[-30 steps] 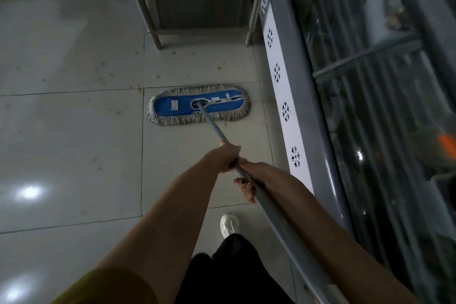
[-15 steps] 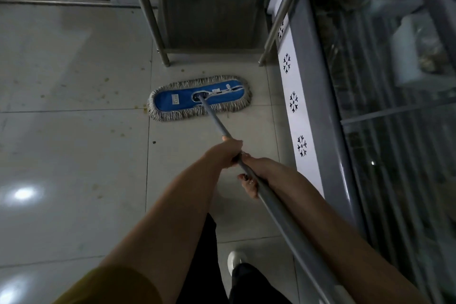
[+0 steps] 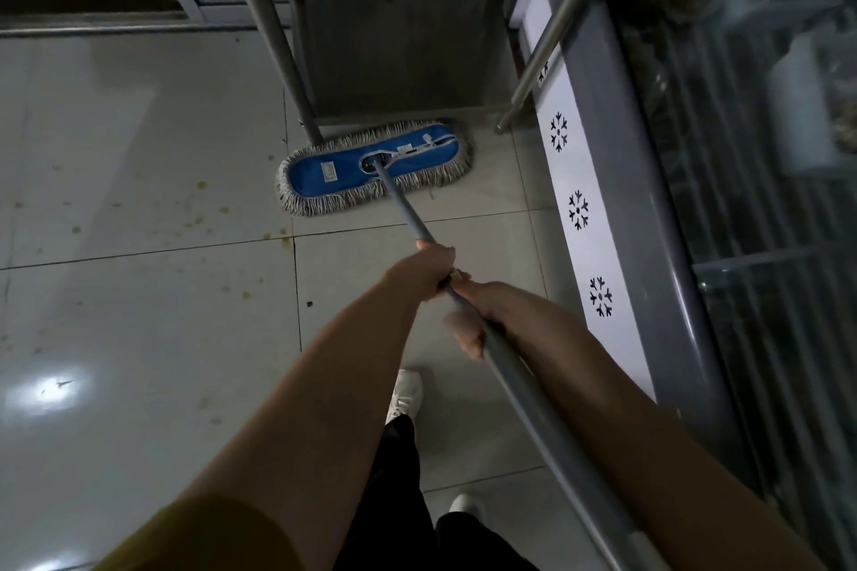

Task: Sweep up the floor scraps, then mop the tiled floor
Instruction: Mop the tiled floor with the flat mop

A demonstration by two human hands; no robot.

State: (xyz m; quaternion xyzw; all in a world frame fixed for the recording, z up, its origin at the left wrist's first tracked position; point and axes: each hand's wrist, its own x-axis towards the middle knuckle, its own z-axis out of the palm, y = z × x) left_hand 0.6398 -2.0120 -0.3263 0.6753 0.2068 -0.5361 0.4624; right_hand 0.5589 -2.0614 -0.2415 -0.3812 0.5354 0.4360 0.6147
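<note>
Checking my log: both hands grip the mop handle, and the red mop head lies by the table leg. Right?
No: the head view shows a blue mop head, not red. It lies by the table leg; the left hand and right hand grip the handle.

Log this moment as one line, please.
phase: mopping | left hand: grips grey metal mop handle | right hand: grips it behind | blue fringed flat mop head: on tiled floor, beside metal leg
</note>
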